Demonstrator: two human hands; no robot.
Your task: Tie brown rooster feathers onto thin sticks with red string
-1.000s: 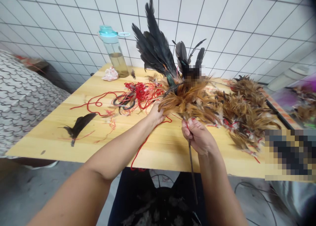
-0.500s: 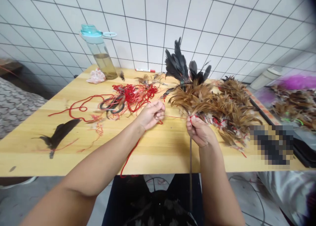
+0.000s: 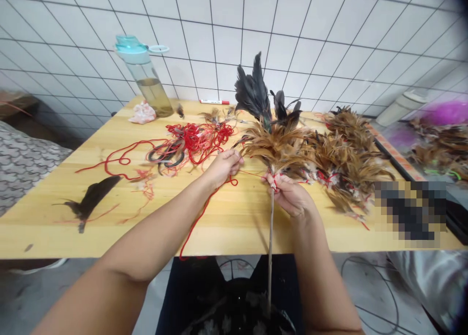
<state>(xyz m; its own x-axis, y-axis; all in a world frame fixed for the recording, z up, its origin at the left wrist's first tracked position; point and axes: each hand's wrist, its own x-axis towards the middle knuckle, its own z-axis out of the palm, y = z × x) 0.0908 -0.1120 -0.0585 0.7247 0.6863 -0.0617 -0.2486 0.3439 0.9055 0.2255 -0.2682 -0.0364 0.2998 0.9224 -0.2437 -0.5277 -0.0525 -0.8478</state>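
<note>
My right hand [image 3: 290, 197] is shut around a thin wooden stick [image 3: 270, 247], just under a bunch of ginger-brown feathers [image 3: 274, 147] bound on with red thread. Dark, glossy feathers [image 3: 253, 93] rise above that bunch. My left hand [image 3: 224, 167] is pinched on a red string [image 3: 252, 175] that runs across to the bound stick. A loose length of the string [image 3: 199, 218] hangs from near my left hand over the table's front edge. The lower end of the stick reaches down past the table edge.
On the wooden table [image 3: 47, 232] lie a red string tangle [image 3: 193, 142], black-handled scissors [image 3: 166, 157], a dark feather [image 3: 93, 196], a heap of brown feathers [image 3: 347, 167], a water bottle [image 3: 146, 79], a pink wad [image 3: 142, 113] and a marker [image 3: 215, 102]. Tiled wall behind.
The feathered stick has swung left and now tilts slightly, with my right hand moving left with it. The string between my hands looks shorter. The view has shifted little since half a second ago.
</note>
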